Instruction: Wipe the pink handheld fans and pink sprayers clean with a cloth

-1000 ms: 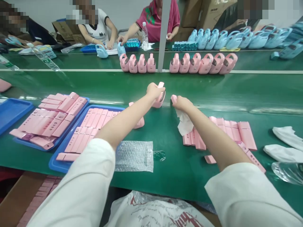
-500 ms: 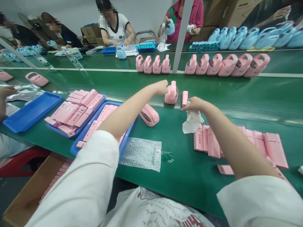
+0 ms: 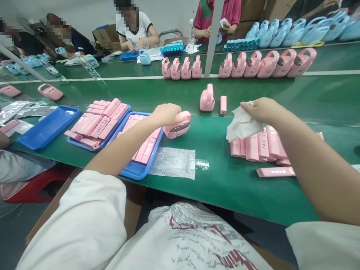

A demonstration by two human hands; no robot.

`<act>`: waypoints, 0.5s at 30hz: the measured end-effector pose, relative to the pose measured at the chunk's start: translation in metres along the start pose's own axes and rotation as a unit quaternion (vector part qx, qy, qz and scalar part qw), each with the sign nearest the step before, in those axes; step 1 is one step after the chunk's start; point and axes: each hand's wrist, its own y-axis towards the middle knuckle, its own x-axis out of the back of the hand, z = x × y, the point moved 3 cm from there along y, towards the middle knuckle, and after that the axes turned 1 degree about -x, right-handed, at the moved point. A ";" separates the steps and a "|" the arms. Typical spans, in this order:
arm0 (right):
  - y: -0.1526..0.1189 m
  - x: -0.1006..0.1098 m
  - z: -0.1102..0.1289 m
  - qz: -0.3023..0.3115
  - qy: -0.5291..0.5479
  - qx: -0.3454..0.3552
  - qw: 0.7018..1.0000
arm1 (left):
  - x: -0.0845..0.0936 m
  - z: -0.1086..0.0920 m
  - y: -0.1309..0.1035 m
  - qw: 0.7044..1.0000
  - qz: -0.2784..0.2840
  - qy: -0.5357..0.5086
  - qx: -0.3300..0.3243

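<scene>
My left hand (image 3: 166, 114) is closed around one end of a pink handled plastic case (image 3: 177, 130), which has a dark oval window. In my right hand (image 3: 260, 108) a white cloth (image 3: 242, 123) is pinched and hangs down over the edge of a row of pink bars (image 3: 253, 148). Beyond my hands, another pink handled case (image 3: 207, 99) stands upright beside a small pink block (image 3: 223, 105). Below the case in my left hand lies a bubble-wrap pouch (image 3: 176, 163).
Blue trays (image 3: 137, 173) with pink bars stand at left, near an empty blue tray (image 3: 50, 127). A row of pink cases (image 3: 253, 64) lines the far ledge, split by a grey post (image 3: 213, 37). Co-workers sit across the bench. A single pink bar (image 3: 275, 172) lies front right.
My left hand has left the upright case, moved down-left and taken hold of the lying one. My right hand has moved right with the cloth, away from the small block.
</scene>
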 end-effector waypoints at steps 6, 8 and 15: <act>-0.061 -0.041 0.022 -0.034 0.337 -0.111 0.934 | -0.029 -0.024 -0.043 0.974 -0.047 -0.218 0.047; -0.084 -0.068 0.040 -0.027 0.374 -0.095 0.922 | -0.045 -0.032 -0.053 0.956 -0.035 -0.283 0.070; -0.156 -0.138 0.102 -0.047 0.273 0.211 0.938 | -0.086 -0.052 -0.073 0.894 -0.118 -0.428 0.068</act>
